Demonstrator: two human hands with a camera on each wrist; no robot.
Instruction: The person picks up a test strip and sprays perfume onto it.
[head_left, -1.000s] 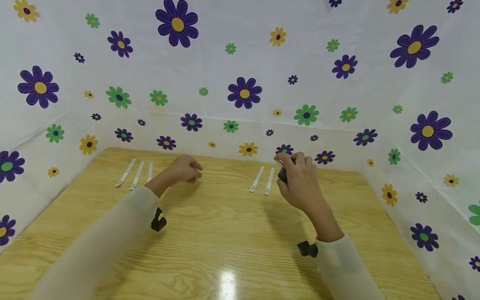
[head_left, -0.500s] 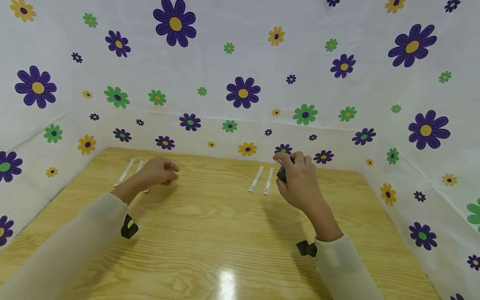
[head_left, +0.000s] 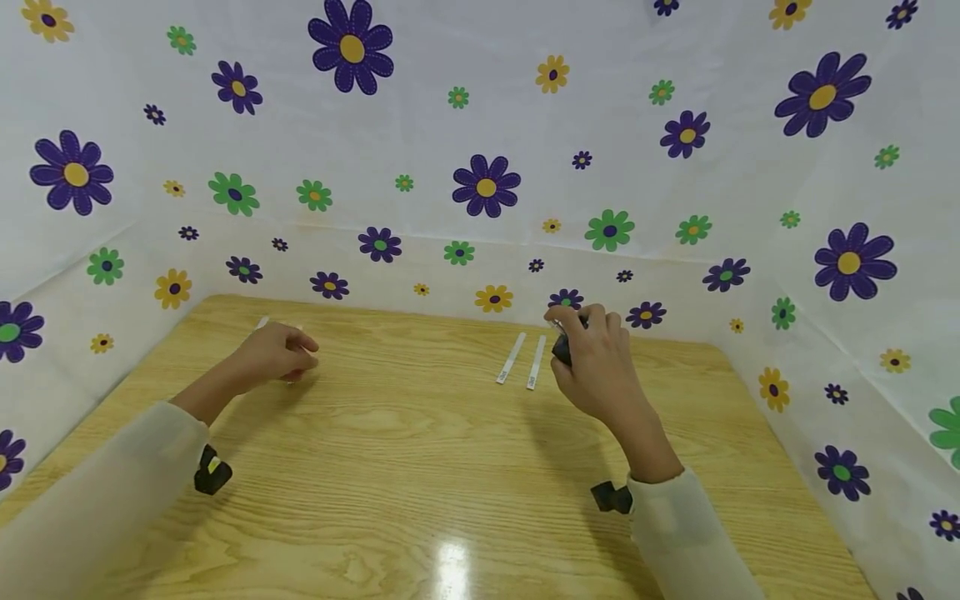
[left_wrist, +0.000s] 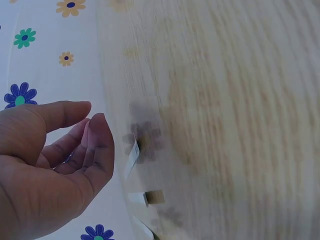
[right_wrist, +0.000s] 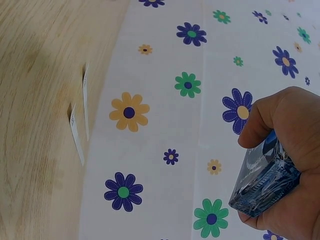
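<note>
Head view: the right hand (head_left: 600, 371) is raised just above the wooden surface (head_left: 420, 467), its fingers curled round a small dark bottle (head_left: 562, 350) that stands just right of 2 white paper strips (head_left: 523, 361). The grip looks like one for keeping the bottle upright and ready beside those strips. Well to the left of the 2 strips, the left hand (head_left: 270, 354) hovers low over another group of white strips (head_left: 262, 322), mostly hiding them; its fingers are loosely curled and appear to hold nothing.

Left wrist view: the left hand (left_wrist: 50, 165) shows thumb and fingers bent, narrowly apart and empty, with a few strip ends (left_wrist: 134, 155) lying on the blurred surface just beyond them. This gap between fingers and paper is hidden from the head.

Right wrist view: the bottle (right_wrist: 265, 180) proves to be faceted blue-tinted glass, clamped between thumb and fingers, something the head view leaves dark. The 2 strips (right_wrist: 80, 120) lie near the surface's far edge, by the flowered cloth wall (right_wrist: 200, 125).
</note>
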